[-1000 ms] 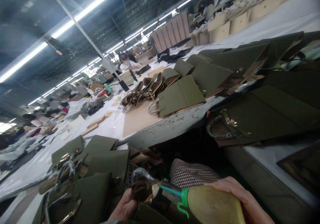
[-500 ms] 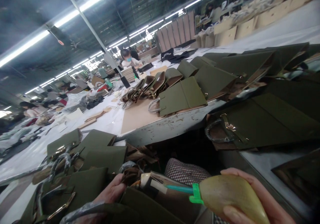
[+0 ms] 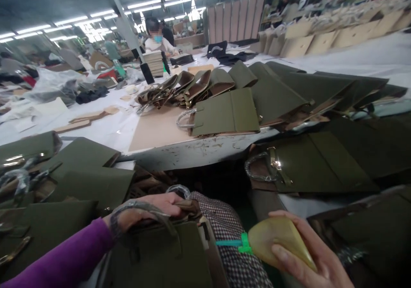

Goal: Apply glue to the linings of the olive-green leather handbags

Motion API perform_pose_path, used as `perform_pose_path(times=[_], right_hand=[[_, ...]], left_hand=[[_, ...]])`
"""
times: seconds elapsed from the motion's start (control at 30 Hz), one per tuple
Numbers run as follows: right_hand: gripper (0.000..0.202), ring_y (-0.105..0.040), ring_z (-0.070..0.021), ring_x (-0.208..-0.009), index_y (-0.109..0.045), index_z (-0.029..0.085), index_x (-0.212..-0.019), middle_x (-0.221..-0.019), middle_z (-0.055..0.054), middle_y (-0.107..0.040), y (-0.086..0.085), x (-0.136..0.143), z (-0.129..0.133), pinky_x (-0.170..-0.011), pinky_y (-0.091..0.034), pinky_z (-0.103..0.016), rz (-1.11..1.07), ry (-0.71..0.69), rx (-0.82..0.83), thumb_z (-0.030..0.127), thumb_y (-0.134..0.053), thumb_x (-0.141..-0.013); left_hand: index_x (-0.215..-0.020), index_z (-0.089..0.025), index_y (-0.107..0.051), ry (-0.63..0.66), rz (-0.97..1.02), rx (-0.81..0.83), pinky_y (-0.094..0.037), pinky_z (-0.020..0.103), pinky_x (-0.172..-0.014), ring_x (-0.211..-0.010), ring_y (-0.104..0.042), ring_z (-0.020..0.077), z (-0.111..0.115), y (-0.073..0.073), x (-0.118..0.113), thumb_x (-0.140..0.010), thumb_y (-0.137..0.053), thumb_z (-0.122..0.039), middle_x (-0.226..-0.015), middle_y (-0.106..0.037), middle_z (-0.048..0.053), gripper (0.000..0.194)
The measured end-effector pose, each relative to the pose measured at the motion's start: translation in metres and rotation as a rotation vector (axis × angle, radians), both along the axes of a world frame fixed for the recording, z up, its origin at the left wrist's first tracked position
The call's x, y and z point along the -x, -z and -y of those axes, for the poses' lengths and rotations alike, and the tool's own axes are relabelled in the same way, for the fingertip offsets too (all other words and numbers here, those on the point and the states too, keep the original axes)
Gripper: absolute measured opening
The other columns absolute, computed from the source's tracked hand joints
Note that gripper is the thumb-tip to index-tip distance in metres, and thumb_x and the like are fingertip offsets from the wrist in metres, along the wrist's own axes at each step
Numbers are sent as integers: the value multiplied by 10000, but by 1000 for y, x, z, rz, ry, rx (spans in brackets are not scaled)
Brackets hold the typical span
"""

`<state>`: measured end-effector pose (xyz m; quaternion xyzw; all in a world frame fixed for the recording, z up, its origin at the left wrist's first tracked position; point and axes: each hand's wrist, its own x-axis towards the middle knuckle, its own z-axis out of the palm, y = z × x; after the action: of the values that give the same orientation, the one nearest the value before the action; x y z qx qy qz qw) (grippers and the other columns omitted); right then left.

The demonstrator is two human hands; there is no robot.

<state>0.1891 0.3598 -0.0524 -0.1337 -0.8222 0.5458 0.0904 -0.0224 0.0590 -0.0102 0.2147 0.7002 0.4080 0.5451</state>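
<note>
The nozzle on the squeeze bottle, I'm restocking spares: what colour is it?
Green nozzle, on the yellowish bottle in the right hand; head view.

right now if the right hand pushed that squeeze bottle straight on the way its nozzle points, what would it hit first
Probably the olive handbag under the left hand: the squeeze bottle in the right hand aims its teal nozzle left toward the bag's edge, though depth is unclear.

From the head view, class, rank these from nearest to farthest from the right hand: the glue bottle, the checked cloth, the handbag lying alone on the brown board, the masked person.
1. Glue bottle: held in the right hand.
2. Checked cloth: just left of it.
3. Handbag: on the bench ahead.
4. Masked person: far back, left.
</note>
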Motion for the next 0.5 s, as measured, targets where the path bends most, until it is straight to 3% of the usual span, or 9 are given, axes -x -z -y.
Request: perform_pose_path(times=[0.1, 0.2, 0.33, 0.5], right_hand=[[431, -804, -263, -989, -638, 309, -1283, -1151, -43, -792, 13, 7, -9, -767, -687, -257, 23, -79, -78, 533, -747, -931], [435, -797, -261, -994, -628, 290, -1271, -1176, -64, -774, 23, 17, -11, -772, -682, -272, -82, -75, -247, 532, -756, -932], [436, -797, -236, -900, -598, 293, -1271, -1104, -52, -761, 27, 29, -6, -753, -683, -289, -176, -103, -334, 589, -697, -967], [451, -778, -247, -948, -553, 296, -1304, -1138, -67, -730, 28, 39, -5, -808, -677, -324, -218, -156, -389, 594, -672, -989]], left_hand=[[-1161, -178, -802, -96, 47, -55, -518, 359, -1011, -1143, -680, 326, 2, 7, -2, -894, -680, -440, -1213, -790, 74, 394], [-1325, -169, -734, -134, 70, -77, -504, 356, -1041, -1206, -666, 329, 10, 16, -3, -939, -669, -447, -1329, -753, 85, 480], [-1318, -147, -731, -126, -49, 92, -498, 352, -1024, -1252, -638, 367, 11, 14, -2, -907, -681, -539, -1320, -751, 97, 570], [-1281, -192, -767, -165, -36, 112, -496, 337, -1021, -1228, -658, 347, 1, 3, -2, -860, -697, -512, -1301, -773, 41, 534]])
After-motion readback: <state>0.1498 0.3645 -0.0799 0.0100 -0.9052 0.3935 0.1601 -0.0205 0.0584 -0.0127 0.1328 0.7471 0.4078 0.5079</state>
